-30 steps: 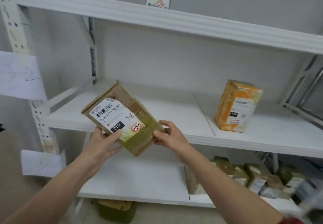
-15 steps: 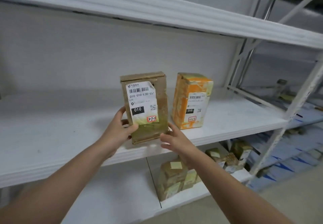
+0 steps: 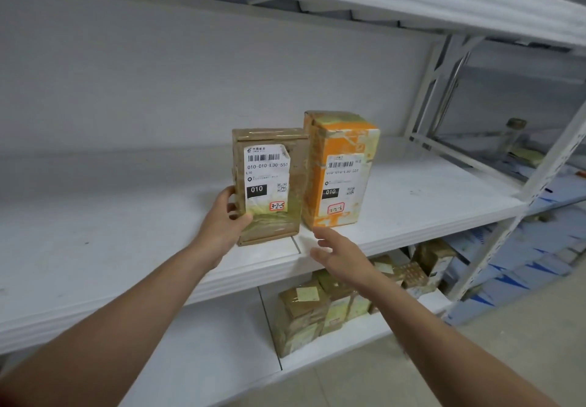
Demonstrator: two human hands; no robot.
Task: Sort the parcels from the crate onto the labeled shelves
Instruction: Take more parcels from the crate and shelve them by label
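**Brown parcel standing on the middle shelf, left hand holding it**

The brown cardboard parcel with a white shipping label (image 3: 269, 181) is standing upright on the white middle shelf board (image 3: 111, 232), near its front edge. A small red-framed sticker on the label is reading "3-2-5". The left hand (image 3: 225, 221) is gripping the parcel from about 8 o'clock: the thumb is lying on the front face and the fingers are curling round the left edge.

The right hand (image 3: 341, 249) is hovering at about 5 o'clock from the parcel, in front of the shelf edge. Its fingers are spread and relaxed, and it is holding nothing and touching nothing.

At 3 o'clock from the brown parcel, the orange taped parcel (image 3: 342, 140) is standing upright. The two seem to be touching side to side, but the view is not clear there.

At 6 o'clock, on the lower shelf, a group of small brown taped parcels (image 3: 304, 314) is sitting.
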